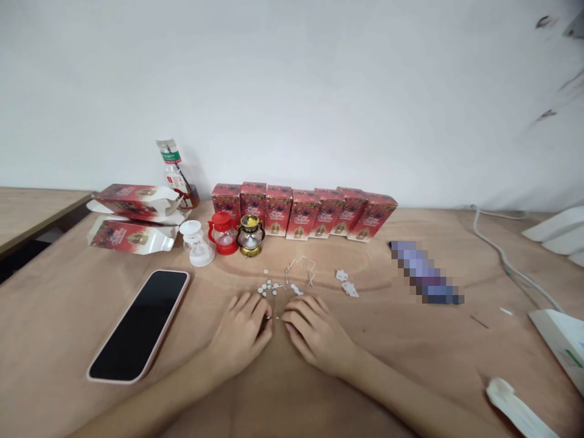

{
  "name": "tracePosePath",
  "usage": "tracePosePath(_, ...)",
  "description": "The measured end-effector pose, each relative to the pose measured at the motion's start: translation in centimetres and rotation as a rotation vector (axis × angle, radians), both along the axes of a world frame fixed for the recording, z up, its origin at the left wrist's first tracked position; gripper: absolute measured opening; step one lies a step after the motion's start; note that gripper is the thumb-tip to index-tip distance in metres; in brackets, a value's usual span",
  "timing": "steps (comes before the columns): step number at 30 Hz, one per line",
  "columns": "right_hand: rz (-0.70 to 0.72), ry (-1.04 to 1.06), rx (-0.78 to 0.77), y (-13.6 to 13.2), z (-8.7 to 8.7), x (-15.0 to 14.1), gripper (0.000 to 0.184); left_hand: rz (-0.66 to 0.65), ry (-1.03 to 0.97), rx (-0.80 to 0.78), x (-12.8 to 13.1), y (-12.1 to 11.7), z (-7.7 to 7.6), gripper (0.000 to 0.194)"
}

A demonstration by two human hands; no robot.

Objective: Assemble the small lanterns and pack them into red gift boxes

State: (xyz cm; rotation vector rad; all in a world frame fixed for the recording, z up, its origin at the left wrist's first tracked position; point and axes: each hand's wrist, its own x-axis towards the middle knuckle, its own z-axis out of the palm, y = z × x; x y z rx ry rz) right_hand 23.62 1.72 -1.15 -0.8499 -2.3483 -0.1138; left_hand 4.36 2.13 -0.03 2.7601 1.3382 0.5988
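Note:
My left hand (243, 328) rests on the wooden table, fingers curled and thumb against forefinger, with a tiny pale tip showing at the pinch. Facing it, my right hand (317, 333) is closed in a similar pinch; a tiny whitish bit (278, 317) shows by its fingertips. What either holds is too small to name. Just beyond the hands lie several button cells (263, 288), a bent white wire handle (300, 260) and a small white plastic piece (296, 289). Farther right are two more white plastic pieces (350, 289).
Small lanterns in white (198, 246), red (223, 234) and gold-black (250, 237) stand before several red boxes (302, 214). Opened boxes (132, 234) and a bottle (176, 173) are at left. A phone (139, 325) lies left, a pixelated object (424, 274) and cable (497, 249) right.

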Motion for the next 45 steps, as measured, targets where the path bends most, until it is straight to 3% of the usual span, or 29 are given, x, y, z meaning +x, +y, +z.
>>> tracePosePath(7, 0.005, 0.017, 0.030, -0.09, 0.04, -0.02, 0.016, -0.051, -0.008, 0.129, 0.00, -0.22, -0.13, 0.009)
tracePosePath(12, -0.001, 0.011, 0.024, -0.09, -0.06, -0.02, 0.016, -0.025, 0.036, 0.097, 0.09, -0.21, -0.07, 0.006)
tracePosePath(20, 0.011, 0.011, 0.023, -0.08, -0.03, 0.05, 0.016, -0.052, -0.059, 0.131, 0.00, -0.14, -0.10, 0.010)
tracePosePath(25, 0.005, 0.006, 0.029, -0.08, 0.02, 0.02, 0.016, -0.008, 0.021, 0.081, -0.01, -0.14, -0.17, 0.008)
tracePosePath(33, 0.003, 0.009, 0.023, -0.10, 0.00, 0.04, 0.016, -0.038, -0.103, 0.061, -0.19, 0.01, -0.49, 0.016)
tracePosePath(45, 0.006, 0.010, 0.034, -0.11, 0.17, 0.04, 0.016, 0.007, -0.028, -0.016, -0.15, -0.16, -0.16, 0.011)
